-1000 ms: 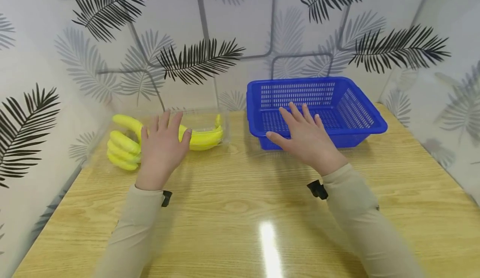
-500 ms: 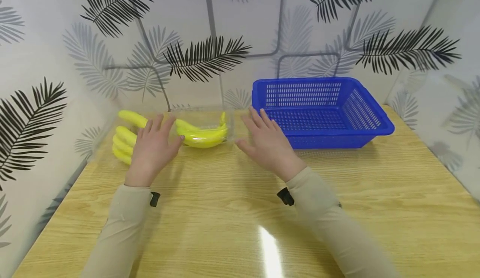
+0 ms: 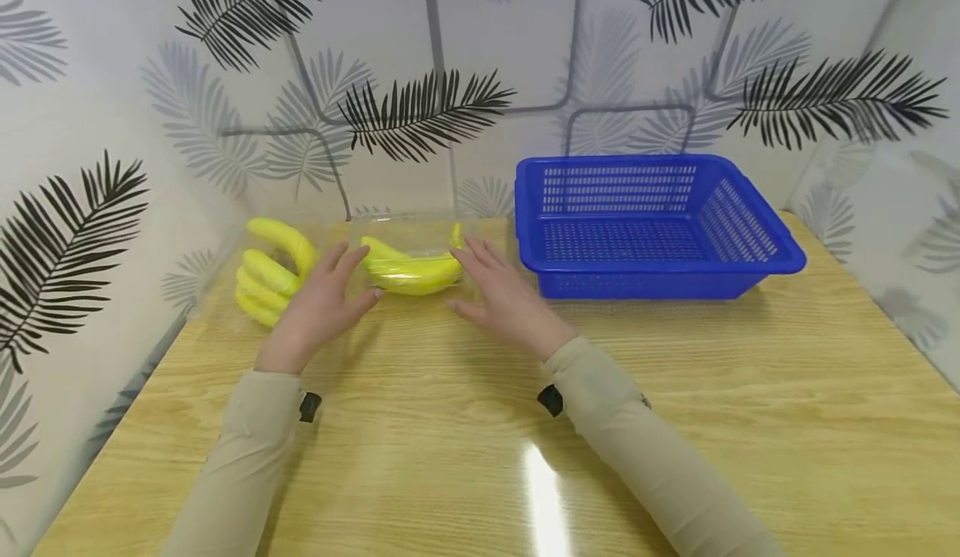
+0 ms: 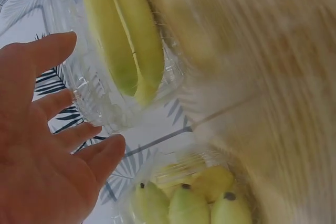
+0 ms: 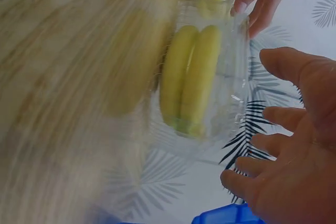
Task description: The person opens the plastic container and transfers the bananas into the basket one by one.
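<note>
A clear plastic box (image 5: 231,90) holding a pair of yellow bananas (image 3: 412,277) stands on the table in front of me. My left hand (image 3: 321,307) reaches to its left end, and my right hand (image 3: 506,300) reaches to its right end. In the left wrist view, the left hand (image 4: 47,135) has spread, slightly bent fingers beside the box. Loosely bent fingers of the right hand (image 5: 294,145) show in the right wrist view, with a gap to the box. Left of it lies a second wrapped bunch of bananas (image 3: 262,282), partly hidden behind my left hand.
A blue plastic basket (image 3: 637,283) with slotted walls stands at the back right of the wooden table (image 3: 450,440). Behind the table rises a wall (image 3: 495,48) with a leaf pattern. The table's left edge runs along another patterned wall.
My right hand has moved left, from over the blue basket to the right end of the banana box. The left hand has turned inward toward the box's left end. The view has shifted slightly.
</note>
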A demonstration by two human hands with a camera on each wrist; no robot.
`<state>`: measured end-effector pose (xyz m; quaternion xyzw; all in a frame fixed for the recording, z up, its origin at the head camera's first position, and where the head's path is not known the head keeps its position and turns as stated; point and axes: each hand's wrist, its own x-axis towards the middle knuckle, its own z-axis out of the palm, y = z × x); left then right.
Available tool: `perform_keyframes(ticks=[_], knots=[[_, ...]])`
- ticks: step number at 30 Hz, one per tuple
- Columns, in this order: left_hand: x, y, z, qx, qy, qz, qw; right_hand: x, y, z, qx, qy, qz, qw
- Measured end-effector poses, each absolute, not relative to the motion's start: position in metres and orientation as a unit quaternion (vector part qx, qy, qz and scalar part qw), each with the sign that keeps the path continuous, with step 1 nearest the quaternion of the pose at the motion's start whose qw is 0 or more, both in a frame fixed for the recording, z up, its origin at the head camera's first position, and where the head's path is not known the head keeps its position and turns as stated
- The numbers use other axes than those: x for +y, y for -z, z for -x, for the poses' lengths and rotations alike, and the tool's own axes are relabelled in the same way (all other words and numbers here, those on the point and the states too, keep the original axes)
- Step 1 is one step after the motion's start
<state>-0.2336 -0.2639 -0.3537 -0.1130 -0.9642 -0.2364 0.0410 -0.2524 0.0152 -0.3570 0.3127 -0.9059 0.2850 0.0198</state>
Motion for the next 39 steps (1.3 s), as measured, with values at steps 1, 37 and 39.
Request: perform_keyframes(ticks=[1, 37, 39], knots=[[-0.264, 0.355, 0.234, -0.963, 0.238, 0.116, 0.043, 0.016, 0.359, 0.255, -0.907, -0.288, -0.307, 0.014], [-0.253, 0.349, 0.199, -0.965, 0.190, 0.169, 0.063, 0.039, 0.378, 0.224, -0.898, -0.277, -0.342, 0.013], [-0.254, 0.347, 0.199, -0.963, 0.201, 0.173, 0.049, 0.039, 0.378, 0.221, -0.899, -0.274, -0.341, 0.022]])
